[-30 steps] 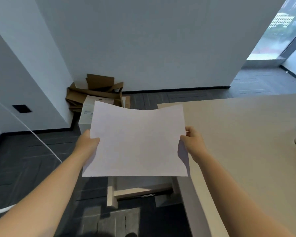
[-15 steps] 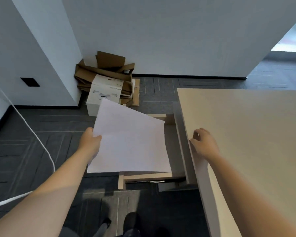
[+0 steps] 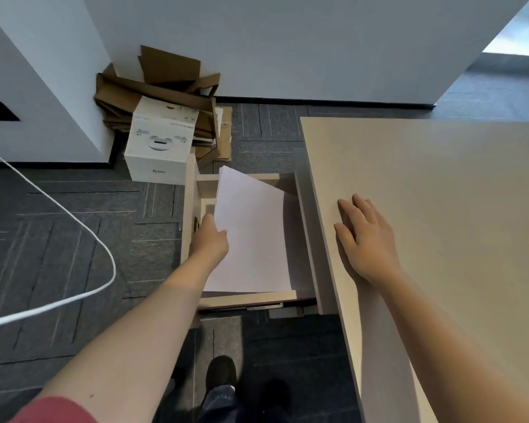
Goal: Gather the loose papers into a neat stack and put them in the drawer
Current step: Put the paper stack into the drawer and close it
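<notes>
A stack of white papers (image 3: 252, 233) sits inside the open beige drawer (image 3: 248, 299), which is pulled out to the left of the desk. The stack leans, its left edge raised and its right edge down near the drawer floor. My left hand (image 3: 209, 242) grips the stack's left edge, thumb on top. My right hand (image 3: 365, 239) rests flat and open on the beige desk top (image 3: 440, 209), near its left edge.
A white product box (image 3: 159, 145) and flattened brown cardboard (image 3: 162, 83) lie on the dark carpet against the wall, just beyond the drawer. A white cable (image 3: 74, 209) loops across the floor at left. My shoes (image 3: 222, 372) stand below the drawer front.
My right hand let go of the papers and moved onto the desk top. My left hand alone lowered the stack down into the open drawer.
</notes>
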Action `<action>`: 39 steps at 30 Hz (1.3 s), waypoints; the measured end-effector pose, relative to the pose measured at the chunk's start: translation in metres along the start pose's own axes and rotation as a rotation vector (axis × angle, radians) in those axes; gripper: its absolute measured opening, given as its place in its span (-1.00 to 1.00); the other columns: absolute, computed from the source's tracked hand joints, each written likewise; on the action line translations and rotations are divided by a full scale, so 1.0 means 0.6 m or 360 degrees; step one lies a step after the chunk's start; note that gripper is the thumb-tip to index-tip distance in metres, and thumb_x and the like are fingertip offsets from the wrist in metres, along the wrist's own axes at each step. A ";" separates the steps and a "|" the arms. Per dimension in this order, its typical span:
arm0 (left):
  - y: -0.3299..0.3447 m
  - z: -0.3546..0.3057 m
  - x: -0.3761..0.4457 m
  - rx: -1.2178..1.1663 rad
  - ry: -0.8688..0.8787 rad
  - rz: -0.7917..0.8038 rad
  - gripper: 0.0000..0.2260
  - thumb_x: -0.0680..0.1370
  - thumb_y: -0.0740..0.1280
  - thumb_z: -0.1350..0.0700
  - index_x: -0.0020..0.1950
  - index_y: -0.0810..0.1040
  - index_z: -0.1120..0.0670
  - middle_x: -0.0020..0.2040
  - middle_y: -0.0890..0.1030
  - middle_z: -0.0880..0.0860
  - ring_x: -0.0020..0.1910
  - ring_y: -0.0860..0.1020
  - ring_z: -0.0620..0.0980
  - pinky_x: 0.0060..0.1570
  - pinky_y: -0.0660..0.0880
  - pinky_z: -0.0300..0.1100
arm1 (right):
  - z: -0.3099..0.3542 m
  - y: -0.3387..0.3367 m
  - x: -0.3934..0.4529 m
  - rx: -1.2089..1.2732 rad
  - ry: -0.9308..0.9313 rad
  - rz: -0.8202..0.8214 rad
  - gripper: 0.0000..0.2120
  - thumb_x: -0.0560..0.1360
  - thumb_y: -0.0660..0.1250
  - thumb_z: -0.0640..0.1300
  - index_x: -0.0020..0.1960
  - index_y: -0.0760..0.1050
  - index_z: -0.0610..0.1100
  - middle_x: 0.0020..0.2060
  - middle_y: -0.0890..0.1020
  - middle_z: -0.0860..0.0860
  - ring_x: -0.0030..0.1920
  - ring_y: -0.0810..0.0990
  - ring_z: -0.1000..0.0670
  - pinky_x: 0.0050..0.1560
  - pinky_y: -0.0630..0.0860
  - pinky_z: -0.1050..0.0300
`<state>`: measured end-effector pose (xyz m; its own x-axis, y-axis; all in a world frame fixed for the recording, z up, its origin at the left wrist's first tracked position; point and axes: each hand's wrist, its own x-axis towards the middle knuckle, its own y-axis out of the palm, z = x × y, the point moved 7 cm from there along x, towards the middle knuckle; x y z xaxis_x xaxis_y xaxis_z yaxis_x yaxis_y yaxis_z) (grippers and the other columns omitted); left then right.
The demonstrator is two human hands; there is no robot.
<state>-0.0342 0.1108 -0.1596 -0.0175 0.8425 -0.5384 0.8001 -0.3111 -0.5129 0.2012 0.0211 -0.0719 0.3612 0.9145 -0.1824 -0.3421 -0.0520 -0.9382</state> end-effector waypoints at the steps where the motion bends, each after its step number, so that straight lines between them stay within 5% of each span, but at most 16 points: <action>1: 0.015 -0.002 0.001 0.0033 0.0012 0.0029 -0.74 0.59 0.09 0.22 0.27 0.31 0.22 0.25 0.47 0.21 0.19 0.47 0.22 0.10 0.43 -0.01 | 0.000 0.002 -0.001 -0.0032 -0.0011 -0.0013 -0.54 0.59 0.03 -0.01 0.47 0.11 0.00 0.52 0.11 -0.03 0.52 -0.01 -0.06 0.49 -0.04 0.02; 11: 0.104 0.000 0.002 0.0220 0.0022 0.0325 -0.66 0.55 0.00 0.28 0.33 0.21 0.16 0.25 0.45 0.22 0.19 0.44 0.24 0.21 0.42 0.05 | -0.001 0.008 -0.002 -0.0047 -0.0012 -0.0076 -0.53 0.57 -0.02 0.03 0.46 0.13 0.00 0.51 0.13 -0.03 0.52 0.01 -0.05 0.48 -0.03 -0.01; 18: 0.107 0.020 -0.013 0.0110 0.0015 0.0641 -0.55 0.59 0.07 0.23 0.49 0.09 0.15 0.46 0.30 0.15 0.40 0.31 0.16 0.37 0.28 -0.04 | 0.002 0.008 -0.003 -0.0040 0.0002 -0.0091 -0.47 0.50 -0.08 0.06 0.46 0.14 -0.01 0.51 0.15 -0.04 0.52 0.02 -0.07 0.48 -0.02 -0.02; 21: 0.069 0.035 -0.011 0.0167 0.0061 0.0418 -0.59 0.60 0.10 0.20 0.45 0.22 0.22 0.48 0.28 0.17 0.44 0.28 0.14 0.38 0.24 -0.07 | 0.004 0.008 -0.004 -0.0050 0.0008 -0.0087 -0.54 0.58 -0.01 0.00 0.46 0.12 -0.02 0.51 0.13 -0.04 0.52 0.01 -0.07 0.48 -0.04 -0.01; 26: -0.014 0.025 -0.021 0.0424 0.0355 -0.0268 -0.58 0.58 0.09 0.29 0.45 0.23 0.16 0.55 0.06 0.17 0.54 -0.07 0.16 0.51 -0.05 0.04 | 0.006 0.006 -0.009 -0.0049 0.0000 -0.0080 -0.55 0.59 -0.01 -0.03 0.47 0.11 -0.03 0.52 0.12 -0.05 0.52 0.00 -0.07 0.49 -0.05 -0.01; 29: -0.026 0.056 -0.009 0.0252 0.0074 -0.0316 -0.58 0.57 0.14 0.26 0.43 0.20 0.20 0.53 0.04 0.25 0.49 0.10 0.28 0.44 0.15 0.14 | 0.006 0.006 -0.013 -0.0055 -0.0007 -0.0081 -0.55 0.59 -0.02 -0.03 0.47 0.10 -0.04 0.52 0.12 -0.05 0.52 0.00 -0.08 0.49 -0.05 -0.01; 34: -0.036 0.074 0.000 0.0042 -0.0168 -0.0318 -0.71 0.57 0.13 0.23 0.27 0.34 0.29 0.26 0.47 0.27 0.22 0.45 0.24 0.07 0.42 0.01 | 0.000 0.006 -0.013 -0.0040 -0.0022 -0.0075 -0.55 0.59 -0.01 -0.03 0.47 0.11 -0.02 0.51 0.13 -0.04 0.52 0.02 -0.07 0.49 -0.04 0.01; 37: -0.029 0.064 0.001 -0.0073 -0.0075 -0.0281 -0.88 0.57 0.09 0.26 -0.09 0.41 0.20 -0.07 0.47 0.17 -0.04 0.42 0.05 -0.33 0.25 -0.22 | 0.000 0.002 -0.012 -0.0068 -0.0055 -0.0079 -0.55 0.59 0.00 -0.01 0.47 0.13 -0.01 0.51 0.16 -0.04 0.51 0.05 -0.06 0.49 -0.01 0.01; 39: -0.013 0.056 0.001 -0.0218 -0.0052 -0.0197 -0.79 0.57 0.06 0.28 -0.09 0.48 0.17 -0.09 0.50 0.11 0.01 0.40 0.03 -0.24 0.34 -0.19 | -0.003 0.001 -0.011 -0.0106 -0.0086 -0.0049 -0.54 0.59 0.00 0.02 0.47 0.11 0.01 0.51 0.15 -0.02 0.52 0.05 -0.05 0.49 -0.01 0.02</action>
<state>-0.0607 0.0989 -0.1783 -0.1385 0.8552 -0.4995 0.8648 -0.1414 -0.4818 0.2001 0.0145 -0.0718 0.3227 0.9363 -0.1386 -0.2726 -0.0483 -0.9609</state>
